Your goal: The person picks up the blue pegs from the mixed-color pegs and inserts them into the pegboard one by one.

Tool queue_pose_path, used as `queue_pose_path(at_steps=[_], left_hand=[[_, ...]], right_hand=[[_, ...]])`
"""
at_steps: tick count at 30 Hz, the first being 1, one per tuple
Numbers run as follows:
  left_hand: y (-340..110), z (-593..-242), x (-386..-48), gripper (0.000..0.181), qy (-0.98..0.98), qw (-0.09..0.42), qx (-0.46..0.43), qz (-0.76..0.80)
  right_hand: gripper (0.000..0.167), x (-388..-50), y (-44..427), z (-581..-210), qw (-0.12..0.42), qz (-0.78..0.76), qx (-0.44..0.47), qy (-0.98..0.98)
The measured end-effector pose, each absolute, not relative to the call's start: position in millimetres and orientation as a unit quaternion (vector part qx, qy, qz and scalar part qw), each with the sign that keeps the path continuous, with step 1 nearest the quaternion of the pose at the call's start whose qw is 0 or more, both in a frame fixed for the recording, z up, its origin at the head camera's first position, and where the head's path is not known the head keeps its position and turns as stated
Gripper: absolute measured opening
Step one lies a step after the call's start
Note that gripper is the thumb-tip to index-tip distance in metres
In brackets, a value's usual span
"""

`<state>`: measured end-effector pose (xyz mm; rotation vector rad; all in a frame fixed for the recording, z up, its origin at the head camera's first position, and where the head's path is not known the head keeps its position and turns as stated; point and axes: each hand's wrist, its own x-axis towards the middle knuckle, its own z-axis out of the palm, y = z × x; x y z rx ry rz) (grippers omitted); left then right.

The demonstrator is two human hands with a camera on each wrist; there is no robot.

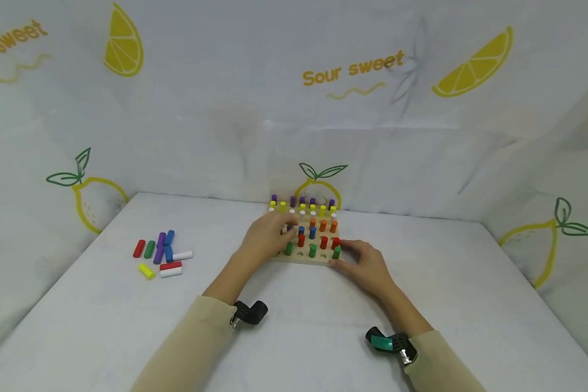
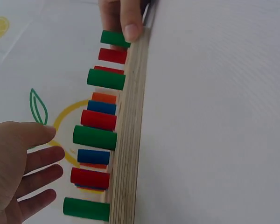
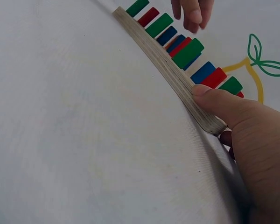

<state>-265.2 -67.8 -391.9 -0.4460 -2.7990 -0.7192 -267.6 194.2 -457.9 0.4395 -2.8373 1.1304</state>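
A wooden pegboard stands at the far middle of the table, with colored pegs upright in rows: purple, yellow, white, orange, blue, red and green from back to front. My left hand hovers over the board's left half. In the left wrist view that hand has its fingers loosely bent, with nothing between them. At the board's front right corner my right hand grips the edge. Its thumb presses the front side in the right wrist view, and its other fingers are partly hidden behind the corner. A green peg stands beside it.
Loose pegs lie on the left of the table, among them a yellow peg, a green peg and a white peg. A white cloth wall with lemon prints rises behind the board.
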Motion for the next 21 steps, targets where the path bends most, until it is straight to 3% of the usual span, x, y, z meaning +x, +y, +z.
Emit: queue_pose_path(at_steps=[5,21], left_hand=[[-90,-390,-255,0.021,-0.955,0.139,-0.162,-0.207],[-206,-372,-228,0.032,-0.986,0.126,-0.061,-0.096]], right_hand=[[0.064,-268,195,-456,0.032,0.364,0.143,-0.92],[0.069,-268,195,-461,0.018,0.366,0.141,-0.92]])
